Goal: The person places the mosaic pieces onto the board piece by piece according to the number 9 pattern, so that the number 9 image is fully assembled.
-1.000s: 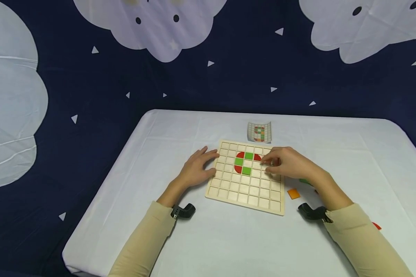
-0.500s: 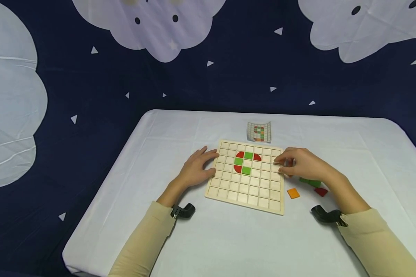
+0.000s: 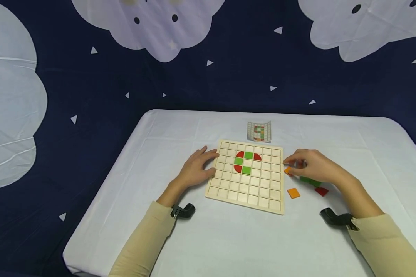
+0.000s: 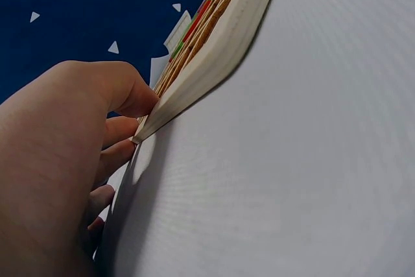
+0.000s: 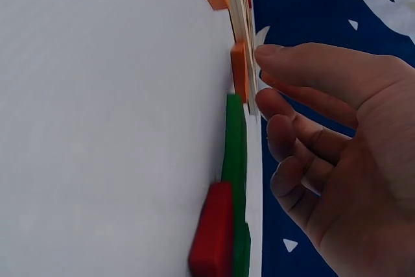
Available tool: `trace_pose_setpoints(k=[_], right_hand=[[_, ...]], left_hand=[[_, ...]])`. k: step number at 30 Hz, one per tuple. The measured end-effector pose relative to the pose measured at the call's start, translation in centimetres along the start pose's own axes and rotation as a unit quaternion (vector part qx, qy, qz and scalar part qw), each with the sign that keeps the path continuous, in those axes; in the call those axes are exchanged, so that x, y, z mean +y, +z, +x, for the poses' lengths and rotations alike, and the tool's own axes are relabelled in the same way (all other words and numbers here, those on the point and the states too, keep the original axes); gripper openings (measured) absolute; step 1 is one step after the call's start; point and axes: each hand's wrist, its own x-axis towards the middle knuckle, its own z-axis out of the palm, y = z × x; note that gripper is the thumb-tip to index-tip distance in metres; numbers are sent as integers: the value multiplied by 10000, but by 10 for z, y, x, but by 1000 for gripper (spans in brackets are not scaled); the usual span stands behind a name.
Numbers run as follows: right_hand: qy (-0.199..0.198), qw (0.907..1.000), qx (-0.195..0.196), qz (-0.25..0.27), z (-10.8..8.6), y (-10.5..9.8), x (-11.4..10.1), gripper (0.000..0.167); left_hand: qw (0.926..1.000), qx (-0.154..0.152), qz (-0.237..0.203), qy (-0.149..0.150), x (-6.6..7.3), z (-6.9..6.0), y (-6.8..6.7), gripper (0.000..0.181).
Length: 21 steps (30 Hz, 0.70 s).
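Wooden board (image 3: 228, 186) flat on white table (image 3: 180, 127); red tiles (image 3: 240, 154) and green tiles (image 3: 248, 155) set in its upper cells. Left hand (image 3: 195, 167): fingers spread, tips touching board's left edge. Right hand (image 3: 310, 163) just off right edge, above orange tile (image 3: 287, 171); thumb and fingers parted, nothing seen between. Likely pickup: best to pinch opposite sides, lift straight, avoid dragging loose green tiles (image 3: 311, 181); steady board meanwhile. Thumb partly covers orange tile, contact unclear. Loose green count unclear under hand. Printed card (image 3: 259, 132) behind board: detail too small to read.
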Motion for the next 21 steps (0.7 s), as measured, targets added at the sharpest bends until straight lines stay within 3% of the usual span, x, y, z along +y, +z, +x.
trace_pose_setpoints(k=[11, 21], right_hand=[[326, 9994, -67, 118, -13, -12, 10, 34], [632, 9960, -547, 318, -25, -20, 16, 45]], left_hand=[[10000, -21, 62, -24, -2, 0, 1, 53], [10000, -9, 82, -10, 0, 1, 0, 53]])
